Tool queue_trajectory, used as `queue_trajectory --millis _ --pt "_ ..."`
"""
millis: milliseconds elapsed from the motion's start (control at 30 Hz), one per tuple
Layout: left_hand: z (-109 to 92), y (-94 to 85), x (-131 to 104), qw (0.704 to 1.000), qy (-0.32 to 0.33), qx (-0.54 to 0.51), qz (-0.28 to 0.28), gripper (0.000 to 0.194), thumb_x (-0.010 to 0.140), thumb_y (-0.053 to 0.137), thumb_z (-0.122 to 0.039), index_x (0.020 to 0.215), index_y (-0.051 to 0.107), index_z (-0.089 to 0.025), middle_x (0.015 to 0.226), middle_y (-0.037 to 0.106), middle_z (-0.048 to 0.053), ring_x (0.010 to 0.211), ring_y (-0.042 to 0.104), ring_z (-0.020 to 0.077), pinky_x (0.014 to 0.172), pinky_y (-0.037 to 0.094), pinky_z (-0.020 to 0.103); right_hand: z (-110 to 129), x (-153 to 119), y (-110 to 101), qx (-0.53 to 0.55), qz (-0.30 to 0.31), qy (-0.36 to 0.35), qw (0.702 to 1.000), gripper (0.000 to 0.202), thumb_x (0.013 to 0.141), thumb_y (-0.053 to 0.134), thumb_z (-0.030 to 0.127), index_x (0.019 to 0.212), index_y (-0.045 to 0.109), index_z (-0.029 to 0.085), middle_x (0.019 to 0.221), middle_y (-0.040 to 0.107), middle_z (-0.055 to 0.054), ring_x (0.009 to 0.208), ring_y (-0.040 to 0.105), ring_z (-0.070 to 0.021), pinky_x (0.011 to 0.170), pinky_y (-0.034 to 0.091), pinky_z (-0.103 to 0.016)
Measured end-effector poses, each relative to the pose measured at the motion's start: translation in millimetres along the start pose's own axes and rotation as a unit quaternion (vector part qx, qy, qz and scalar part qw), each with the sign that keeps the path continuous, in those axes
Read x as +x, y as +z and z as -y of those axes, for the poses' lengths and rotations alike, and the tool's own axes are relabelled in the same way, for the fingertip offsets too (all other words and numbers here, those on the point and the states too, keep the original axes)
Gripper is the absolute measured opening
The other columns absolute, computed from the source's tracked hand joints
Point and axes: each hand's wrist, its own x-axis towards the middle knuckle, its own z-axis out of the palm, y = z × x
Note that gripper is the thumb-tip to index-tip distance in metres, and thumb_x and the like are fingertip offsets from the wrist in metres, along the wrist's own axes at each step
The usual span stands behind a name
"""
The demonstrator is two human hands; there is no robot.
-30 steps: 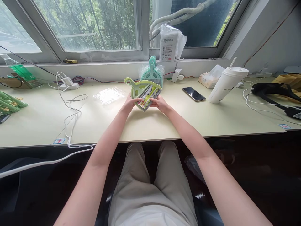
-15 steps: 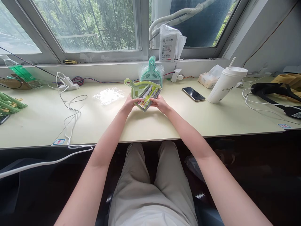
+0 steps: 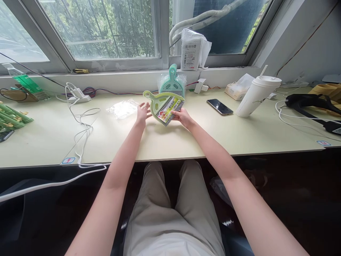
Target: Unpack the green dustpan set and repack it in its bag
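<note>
A green dustpan and brush set [image 3: 167, 106] with a printed label is held tilted above the table, its handle pointing up and left. My right hand [image 3: 182, 117] grips its lower right edge, thumb on the front. Just left of the set, my left hand [image 3: 143, 113] is off it with fingers apart. Behind, teal dustpan sets [image 3: 172, 81] in clear plastic lean upright against the wall below the sill. Crumpled clear plastic wrap [image 3: 122, 108] lies on the table to the left of my left hand.
To the right are a phone [image 3: 220, 106], a tissue pack [image 3: 237, 89], a white cup with straw [image 3: 257, 96] and a black strap [image 3: 311, 108]. White cables [image 3: 86, 129], a power strip [image 3: 78, 99], green packets [image 3: 13, 117] and a bottle [image 3: 25, 81] are on the left.
My left hand has let go of the dustpan set and moved slightly left, its fingers spreading. My right hand still holds the set in nearly the same place.
</note>
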Motion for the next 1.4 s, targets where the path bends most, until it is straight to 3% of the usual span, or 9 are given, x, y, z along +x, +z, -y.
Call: queue_trajectory --millis 233,400,500,667,767,867,1033,1233,1400 --pt "-8 -36.7 8 0.982 0.005 0.044 -0.181 0.047 0.076 0.069 -0.065 0.092 0.062 -0.022 0.099 0.074 0.007 0.073 0.065 0.0136 0.070 0.053 0.028 1 3 -6 0.013 -0.031 0.003 0.999 0.021 0.081 0.071 0.017 0.099 0.059 0.019 0.101 0.076 -0.005 0.088 0.074 -0.0183 0.092 0.061 -0.043" --pt "-8 -42.5 2 0.928 0.079 0.280 -0.234 0.037 0.097 0.043 -0.045 0.085 0.066 -0.020 0.088 0.074 0.007 0.078 0.068 0.0173 0.081 0.052 0.032 0 5 -8 0.023 -0.049 0.010 0.998 0.016 0.083 0.065 0.011 0.096 0.059 0.018 0.097 0.076 -0.003 0.083 0.073 -0.0165 0.093 0.061 -0.044" --pt "-5 -40.1 0 0.878 0.142 0.414 -0.195 0.033 0.097 0.036 -0.023 0.113 0.065 -0.021 0.101 0.073 0.009 0.096 0.068 0.0220 0.092 0.050 0.037 -1 5 -7 0.023 -0.057 0.016 0.998 0.016 0.083 0.065 0.011 0.095 0.057 0.019 0.096 0.075 -0.003 0.082 0.073 -0.0159 0.093 0.061 -0.044" --pt "2 -36.3 -2 0.837 0.197 0.499 -0.111 0.063 0.089 0.041 -0.012 0.151 0.035 -0.021 0.146 0.051 0.012 0.138 0.043 0.0265 0.110 0.040 0.043 -4 7 -8 0.019 -0.060 0.022 0.998 0.016 0.083 0.064 0.010 0.094 0.057 0.019 0.095 0.075 -0.003 0.080 0.073 -0.0157 0.093 0.061 -0.044" --pt "3 -36.5 -2 0.807 0.130 0.574 -0.049 0.059 0.091 0.046 -0.022 0.149 0.038 -0.019 0.150 0.047 0.014 0.143 0.036 0.0307 0.119 0.027 0.050 -4 7 -8 0.017 -0.062 0.021 0.998 0.015 0.083 0.064 0.010 0.093 0.056 0.018 0.095 0.075 -0.003 0.080 0.073 -0.0154 0.093 0.060 -0.045" --pt "-1 -34.3 -4 0.765 0.070 0.640 0.018 0.044 0.095 0.041 -0.033 0.133 0.057 -0.018 0.142 0.055 0.016 0.136 0.045 0.0335 0.114 0.032 0.051 -3 7 -8 0.019 -0.065 0.018 0.998 0.016 0.084 0.064 0.009 0.094 0.056 0.019 0.095 0.075 -0.003 0.081 0.073 -0.0154 0.093 0.061 -0.045" --pt "-13 -22.4 -10 0.729 0.057 0.681 -0.045 0.044 0.097 0.029 -0.031 0.107 0.068 -0.015 0.118 0.066 0.020 0.114 0.060 0.0331 0.096 0.046 0.044 -3 7 -8 0.018 -0.073 0.022 0.997 0.017 0.084 0.063 0.007 0.095 0.056 0.018 0.094 0.074 -0.003 0.078 0.073 -0.0154 0.090 0.062 -0.043" --pt "-14 -18.3 -15 0.729 0.058 0.677 -0.085 0.048 0.092 0.043 -0.032 0.135 0.052 -0.012 0.130 0.060 0.022 0.127 0.050 0.0353 0.099 0.044 0.047 -3 7 -7 0.019 -0.072 0.032 0.997 0.017 0.085 0.061 0.004 0.097 0.057 0.017 0.097 0.075 -0.005 0.080 0.073 -0.0155 0.087 0.063 -0.039" --pt "-9 -25.2 -12 0.712 0.009 0.701 0.024 0.047 0.089 0.040 -0.017 0.132 0.057 -0.018 0.140 0.056 0.016 0.131 0.047 0.0336 0.101 0.044 0.047 -4 8 -9 0.005 -0.057 0.055 0.997 0.019 0.084 0.063 0.005 0.098 0.058 0.017 0.098 0.076 -0.006 0.081 0.074 -0.0157 0.082 0.064 -0.035"
